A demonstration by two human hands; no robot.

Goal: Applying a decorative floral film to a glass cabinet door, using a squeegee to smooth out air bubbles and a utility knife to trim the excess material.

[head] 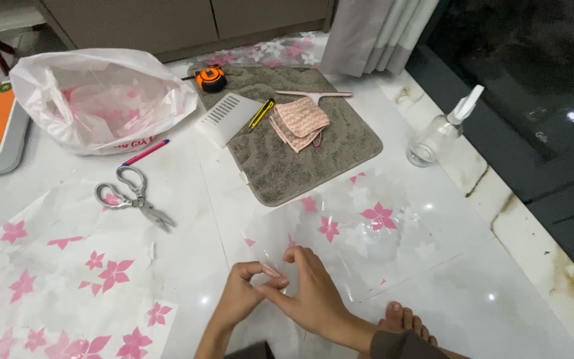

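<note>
Clear film (360,226) printed with pink flowers lies flat on the white floor (200,193) just ahead of the person's hands, one near corner pulled up to them, seemingly so its layers can be worked apart at the edge. Both hands meet at that corner: the left hand (244,292) comes in from below with wrist bent and thumb and forefinger pinched on the film's edge, while the right hand (310,292) curls over from the right, fingertips pressed to the same spot, so each is grasping the film rather than lying loose. A bare foot (406,319) rests beside the right wrist. To the left lies another flowered sheet (68,292), with scissors (134,196) on its far edge, within reach. Farther off, a grey mat (300,153) holds folded cloths (300,121), a scraper (227,116), a yellow knife (261,114) and an orange tape measure (211,78); a spray bottle (440,133) stands right, a plastic bag (101,100) left.
</note>
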